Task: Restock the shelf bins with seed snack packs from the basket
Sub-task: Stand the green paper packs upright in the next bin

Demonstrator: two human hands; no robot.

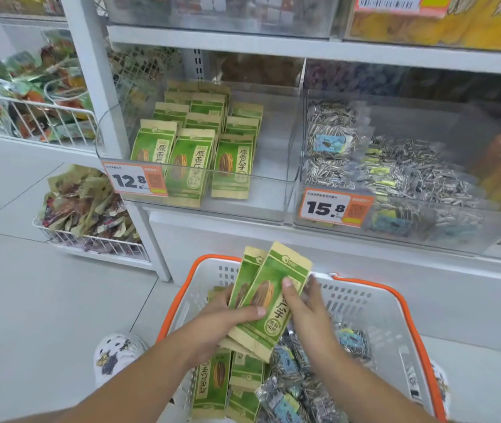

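Lower centre of the frame: the left hand (228, 315) and right hand (305, 309) both grip a fanned bundle of green seed packs (269, 297), thumbs across the fronts, above the basket (374, 303). More packs lie inside, below its orange rim. Upper centre, the clear bin (273, 190) holds upright rows at left; its right portion stands bare.

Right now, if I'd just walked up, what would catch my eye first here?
Probably the green seed packs fanned out between the left hand and right hand, above the orange-rimmed basket. Next, matching packs standing in the clear bin behind the 12.8 price tag.
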